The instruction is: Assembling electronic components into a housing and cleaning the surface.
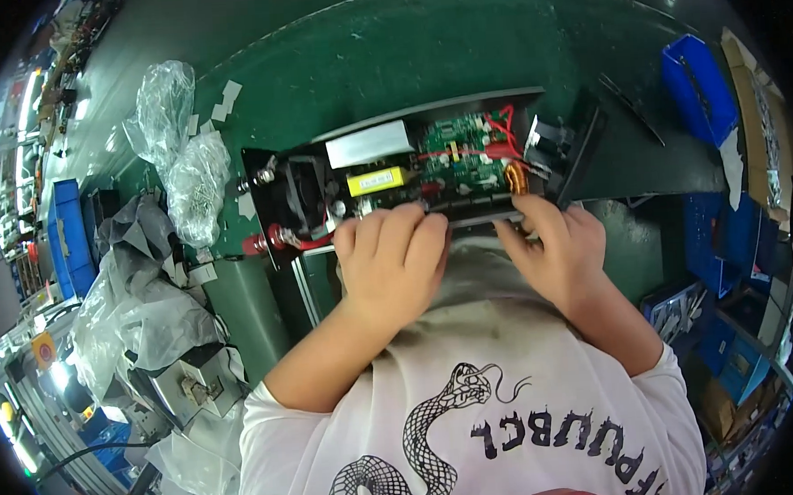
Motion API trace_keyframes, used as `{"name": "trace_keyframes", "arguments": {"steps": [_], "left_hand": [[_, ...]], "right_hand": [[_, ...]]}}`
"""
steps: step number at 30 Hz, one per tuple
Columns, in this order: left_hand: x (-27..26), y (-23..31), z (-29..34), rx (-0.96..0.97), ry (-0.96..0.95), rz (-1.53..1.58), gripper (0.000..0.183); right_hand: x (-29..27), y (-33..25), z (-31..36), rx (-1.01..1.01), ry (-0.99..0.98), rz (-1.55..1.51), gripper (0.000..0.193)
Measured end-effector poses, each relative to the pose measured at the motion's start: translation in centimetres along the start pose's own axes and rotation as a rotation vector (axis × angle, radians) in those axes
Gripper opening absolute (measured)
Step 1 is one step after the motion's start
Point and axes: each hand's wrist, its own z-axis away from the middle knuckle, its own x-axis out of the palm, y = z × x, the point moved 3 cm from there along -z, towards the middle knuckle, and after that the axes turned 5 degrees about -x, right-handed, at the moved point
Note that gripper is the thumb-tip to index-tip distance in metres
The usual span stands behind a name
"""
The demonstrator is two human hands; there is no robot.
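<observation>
An open black electronics case [337, 134] lies lengthwise on the green bench before me. Inside are a green circuit board [455, 159], a yellow-wrapped transformer [377, 179], a silver metal block [369, 145], a copper coil [518, 180] and red wires [502, 130]. A fan and red and black terminals sit at its left end. My left hand [392, 257] is closed over the near wall of the case, its fingertips hidden inside. My right hand [558, 243] grips the same wall near the right end, below the coil. A black end panel [582, 153] stands tilted at that end.
Clear plastic bags [198, 182] and small white slips [226, 100] lie left of the case. Blue bins [700, 88] stand at the right, beside a cardboard box [758, 121]. A thin dark rod [633, 110] rests on the bench. Lower left, plastic film [141, 328] covers other parts.
</observation>
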Motion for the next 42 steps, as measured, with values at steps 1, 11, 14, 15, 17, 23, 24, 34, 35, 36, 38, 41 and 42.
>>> {"name": "trace_keyframes", "arguments": {"steps": [1,11,14,15,17,23,24,34,35,36,38,41,42], "left_hand": [[-0.2,0.1,0.3,0.004,-0.005,-0.003,0.031],[0.0,0.1,0.2,-0.006,-0.007,0.013,0.044],[-0.1,0.1,0.1,-0.006,-0.011,0.003,0.044],[-0.2,0.1,0.2,-0.002,-0.025,-0.006,0.035],[-0.5,0.1,0.0,-0.003,-0.032,-0.020,0.029],[-1.6,0.5,-3.3,-0.013,-0.237,-0.011,0.024],[-1.6,0.6,-3.5,-0.007,-0.227,-0.005,0.024],[-0.9,0.8,-4.0,0.000,-0.297,0.027,0.005],[-0.8,0.7,-4.1,-0.013,-0.305,0.037,0.004],[-0.7,0.7,-4.1,-0.023,-0.297,0.014,0.004],[-0.5,0.7,-4.0,-0.009,-0.288,0.055,0.006],[-0.5,0.8,-3.9,-0.046,-0.341,0.058,0.009],[-0.4,0.9,-3.8,-0.052,-0.368,0.066,0.009]], "right_hand": [[0.0,-0.1,0.1,-0.018,-0.019,-0.013,0.040],[0.0,0.2,-0.5,-0.049,-0.036,-0.047,0.040],[-0.5,-0.1,-0.8,-0.051,-0.043,-0.050,0.039],[-0.9,-0.5,-1.1,-0.033,-0.082,-0.039,0.038],[-2.4,-1.1,-1.6,-0.024,-0.120,-0.026,0.036],[-4.7,-4.0,-5.9,-0.301,-0.072,0.239,0.022],[-3.2,-3.5,-5.8,-0.325,-0.166,0.283,0.017],[-1.5,-3.5,-6.7,-0.384,-0.350,0.349,0.005],[-1.4,-3.5,-6.7,-0.379,-0.371,0.351,0.005],[-1.6,-3.4,-6.8,-0.398,-0.356,0.341,0.005],[-1.9,-3.2,-7.0,-0.440,-0.367,0.285,0.005],[-1.6,-3.2,-6.8,-0.473,-0.346,0.278,0.006],[-1.6,-3.2,-6.8,-0.478,-0.345,0.281,0.007]]}}
